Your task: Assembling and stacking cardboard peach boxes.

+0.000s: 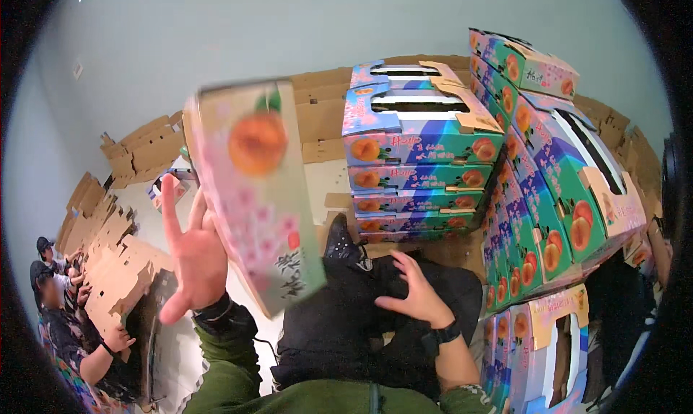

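A peach-printed carton [253, 197], pale pink and green with a dark top edge, stands tilted in front of me, its upper end blurred. Against its left side is my left hand [198, 259], palm toward me, thumb and one finger spread away from the carton. Its other fingers pass partly behind the carton's edge, and I see no grip closed around it. My right hand [415, 295] hovers over my dark trousers, fingers apart, with nothing in it. What bears the carton's lower end cannot be made out.
Ahead stands a stack of peach cartons [422, 150] with handle slots. A taller, leaning stack [541, 183] rises on the right, with more cartons [538, 349] below it. Flat brown cardboard [119, 269] lies at left, beside people at work [58, 306]. Cardboard lines the wall.
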`<move>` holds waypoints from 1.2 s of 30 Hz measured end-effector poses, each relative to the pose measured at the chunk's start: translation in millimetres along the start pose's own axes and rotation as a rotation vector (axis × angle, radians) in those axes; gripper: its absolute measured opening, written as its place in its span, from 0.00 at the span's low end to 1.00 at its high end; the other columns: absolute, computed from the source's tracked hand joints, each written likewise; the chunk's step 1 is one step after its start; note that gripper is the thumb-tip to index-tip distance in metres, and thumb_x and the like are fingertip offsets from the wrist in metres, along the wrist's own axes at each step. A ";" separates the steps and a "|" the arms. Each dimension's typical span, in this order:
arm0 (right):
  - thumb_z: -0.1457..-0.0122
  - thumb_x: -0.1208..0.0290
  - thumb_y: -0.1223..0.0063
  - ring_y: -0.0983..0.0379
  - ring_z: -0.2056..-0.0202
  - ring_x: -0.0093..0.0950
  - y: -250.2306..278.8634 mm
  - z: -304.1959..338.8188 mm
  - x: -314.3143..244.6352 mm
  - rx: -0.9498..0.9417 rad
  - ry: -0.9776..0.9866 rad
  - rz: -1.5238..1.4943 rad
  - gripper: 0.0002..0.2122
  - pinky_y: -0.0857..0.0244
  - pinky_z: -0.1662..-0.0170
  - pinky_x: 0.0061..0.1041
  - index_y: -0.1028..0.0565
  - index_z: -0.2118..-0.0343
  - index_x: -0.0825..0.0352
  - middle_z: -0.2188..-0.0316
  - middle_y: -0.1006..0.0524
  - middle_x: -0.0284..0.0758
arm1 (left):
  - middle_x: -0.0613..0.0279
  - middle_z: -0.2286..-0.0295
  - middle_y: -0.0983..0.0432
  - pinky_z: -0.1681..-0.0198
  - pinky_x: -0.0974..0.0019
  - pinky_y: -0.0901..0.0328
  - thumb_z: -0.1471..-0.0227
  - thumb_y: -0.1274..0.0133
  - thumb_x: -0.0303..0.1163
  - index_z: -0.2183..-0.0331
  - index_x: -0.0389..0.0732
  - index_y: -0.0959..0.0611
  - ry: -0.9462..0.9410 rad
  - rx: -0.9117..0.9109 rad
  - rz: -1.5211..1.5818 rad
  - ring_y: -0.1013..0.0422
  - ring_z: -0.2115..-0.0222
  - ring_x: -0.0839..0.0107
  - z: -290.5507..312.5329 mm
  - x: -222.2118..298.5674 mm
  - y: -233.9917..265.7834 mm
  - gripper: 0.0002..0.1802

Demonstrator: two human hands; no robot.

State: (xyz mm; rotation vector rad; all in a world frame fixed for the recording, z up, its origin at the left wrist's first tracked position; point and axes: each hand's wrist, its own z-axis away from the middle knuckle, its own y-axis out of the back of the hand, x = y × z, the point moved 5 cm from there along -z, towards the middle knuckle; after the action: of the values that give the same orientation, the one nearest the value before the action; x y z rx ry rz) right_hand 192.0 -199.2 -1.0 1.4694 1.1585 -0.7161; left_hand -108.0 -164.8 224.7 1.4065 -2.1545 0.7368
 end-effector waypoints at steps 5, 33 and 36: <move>0.63 0.57 0.23 0.50 0.35 0.45 -23.8 2.4 -116.0 -0.018 0.181 -0.435 0.57 0.52 0.35 0.45 0.54 0.33 0.65 0.34 0.54 0.46 | 0.31 0.38 0.57 0.34 0.48 0.54 0.74 0.43 0.80 0.35 0.35 0.63 0.208 -0.019 0.272 0.52 0.37 0.44 -2.3 -10.6 2.4 0.82; 0.53 0.61 0.41 0.31 0.50 0.27 76.2 -3.7 -79.4 0.727 0.144 -0.803 0.31 0.38 0.45 0.28 0.34 0.46 0.71 0.52 0.27 0.38 | 0.53 0.46 0.34 0.48 0.62 0.43 0.45 0.48 0.36 0.50 0.34 0.27 0.337 0.037 -0.800 0.36 0.51 0.65 122.1 -29.9 148.9 0.24; 0.43 0.50 0.51 0.32 0.45 0.31 116.6 -51.3 -127.4 0.742 0.319 -0.690 0.32 0.37 0.42 0.32 0.38 0.42 0.71 0.46 0.30 0.38 | 0.55 0.45 0.35 0.49 0.63 0.42 0.44 0.49 0.37 0.45 0.34 0.33 0.477 0.090 -0.745 0.36 0.52 0.67 139.7 -15.0 184.4 0.28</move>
State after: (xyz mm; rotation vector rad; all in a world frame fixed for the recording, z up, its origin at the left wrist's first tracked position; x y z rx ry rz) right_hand 248.3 -178.9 168.9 1.8288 1.7979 -1.5479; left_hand -285.1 -184.7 76.5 1.7016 -1.1261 0.7639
